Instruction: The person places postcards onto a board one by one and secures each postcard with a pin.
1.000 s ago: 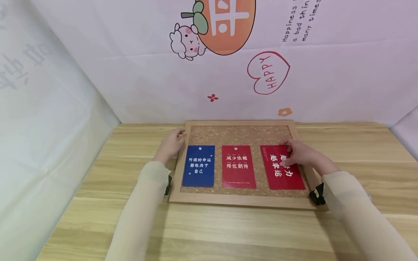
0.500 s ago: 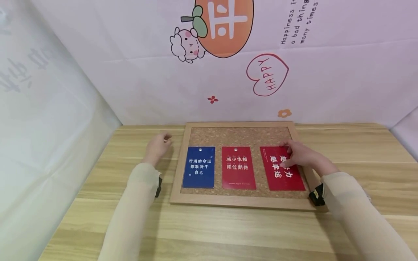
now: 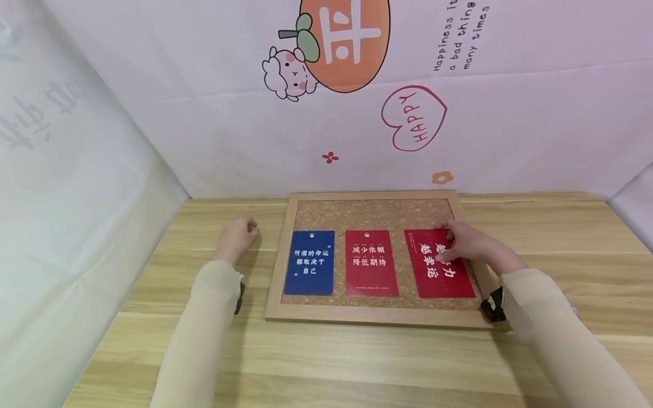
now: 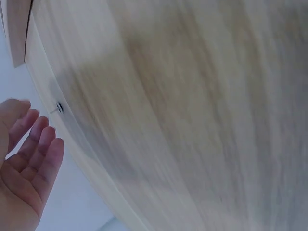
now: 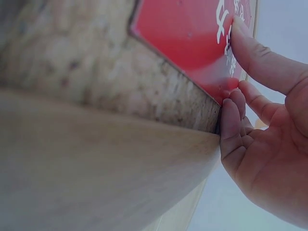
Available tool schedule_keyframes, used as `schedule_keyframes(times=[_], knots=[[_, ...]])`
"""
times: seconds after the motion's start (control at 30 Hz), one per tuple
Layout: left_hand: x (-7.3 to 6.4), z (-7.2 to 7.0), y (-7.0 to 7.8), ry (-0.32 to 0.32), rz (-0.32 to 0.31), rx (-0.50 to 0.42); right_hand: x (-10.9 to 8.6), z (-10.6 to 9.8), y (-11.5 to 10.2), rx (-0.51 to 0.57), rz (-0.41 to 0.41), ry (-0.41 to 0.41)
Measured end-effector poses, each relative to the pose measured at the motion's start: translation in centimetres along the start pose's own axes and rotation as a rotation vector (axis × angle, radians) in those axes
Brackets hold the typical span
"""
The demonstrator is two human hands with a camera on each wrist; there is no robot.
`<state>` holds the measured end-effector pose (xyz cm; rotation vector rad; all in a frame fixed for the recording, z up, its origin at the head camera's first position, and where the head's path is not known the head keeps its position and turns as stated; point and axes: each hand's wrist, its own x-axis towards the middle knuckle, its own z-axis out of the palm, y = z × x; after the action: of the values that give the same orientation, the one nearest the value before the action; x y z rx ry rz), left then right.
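In the head view, my left hand (image 3: pixel 237 238) is over the table left of the corkboard (image 3: pixel 374 211), fingers loosely bent. The left wrist view shows a small thumbtack (image 4: pixel 59 108) on the wood just beyond the fingertips, apart from them. On the board's right side, my right hand (image 3: pixel 476 247) rests on a slightly turned red card (image 3: pixel 444 286) with white characters. Its thumb (image 5: pixel 257 60) lies on the card's face, and the other fingertips touch the board and card near the card's edge. The hand hides part of the card's upper right.
A blue card (image 3: pixel 309 283) and a second red card (image 3: pixel 370 277) are on the cork, each with a tack at its top. The wooden table (image 3: pixel 357 362) meets a printed white backdrop (image 3: pixel 219 141) behind the board.
My left hand has moved away from the board's left frame, leftward and slightly nearer over the table. My right hand has kept its place on the red card.
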<state>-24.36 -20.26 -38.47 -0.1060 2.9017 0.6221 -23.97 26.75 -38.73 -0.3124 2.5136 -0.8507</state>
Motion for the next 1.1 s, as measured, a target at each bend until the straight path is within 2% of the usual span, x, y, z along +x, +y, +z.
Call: schedule_keyframes(times=[0.4,0.57,1.1], knots=[[-0.6,0.0,-1.0,-0.042,0.030,0.049,-0.1,0.1,-0.2,0.022,-0.002,-0.003],[-0.6,-0.1,-1.1,-0.043,0.052,0.071,-0.2,0.1,-0.2,0.025,-0.001,-0.004],[-0.5,-0.1,-1.2,-0.037,0.049,0.091,-0.2,0.1,0.0,0.011,-0.001,-0.001]])
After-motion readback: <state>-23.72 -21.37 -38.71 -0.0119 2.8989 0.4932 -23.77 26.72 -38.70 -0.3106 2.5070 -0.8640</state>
